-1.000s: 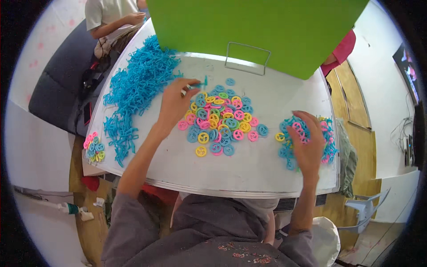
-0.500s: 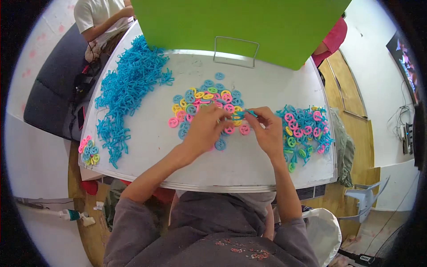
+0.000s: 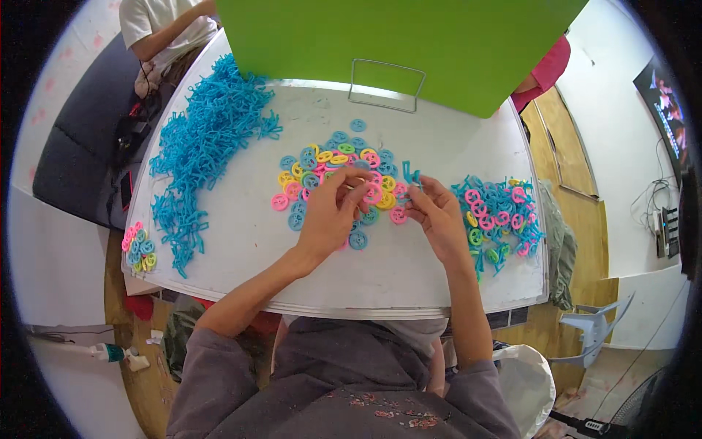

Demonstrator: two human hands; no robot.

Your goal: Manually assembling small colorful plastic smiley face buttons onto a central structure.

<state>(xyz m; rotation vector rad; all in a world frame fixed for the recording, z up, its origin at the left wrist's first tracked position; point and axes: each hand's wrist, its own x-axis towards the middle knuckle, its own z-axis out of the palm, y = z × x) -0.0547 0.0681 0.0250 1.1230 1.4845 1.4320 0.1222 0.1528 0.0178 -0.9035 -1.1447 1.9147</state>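
Note:
My left hand point(image 3: 333, 212) is closed in a pinch over the middle pile, with a pink spoked plastic wheel point(image 3: 373, 194) at its fingertips. My right hand point(image 3: 439, 219) pinches a blue plastic piece point(image 3: 409, 174), which sticks up above the thumb and fingers; its lower part is hidden by them. A small gap separates the two hands. Under and behind them spreads a pile of small wheels point(image 3: 339, 159) in blue, pink, yellow and green. Right of my right hand lies a heap of blue pieces with coloured wheels among them point(image 3: 501, 219).
A big heap of blue plastic pieces point(image 3: 210, 121) covers the left of the white table point(image 3: 256, 256). Several wheels point(image 3: 139, 247) sit at its left corner. A green panel point(image 3: 395, 44) with a wire handle point(image 3: 386, 108) stands at the far edge. Two other people are partly visible beyond.
My hands have moved apart; earlier the blue piece lay flat between them. Now it points up in my right hand, and a pink wheel shows at my left fingertips.

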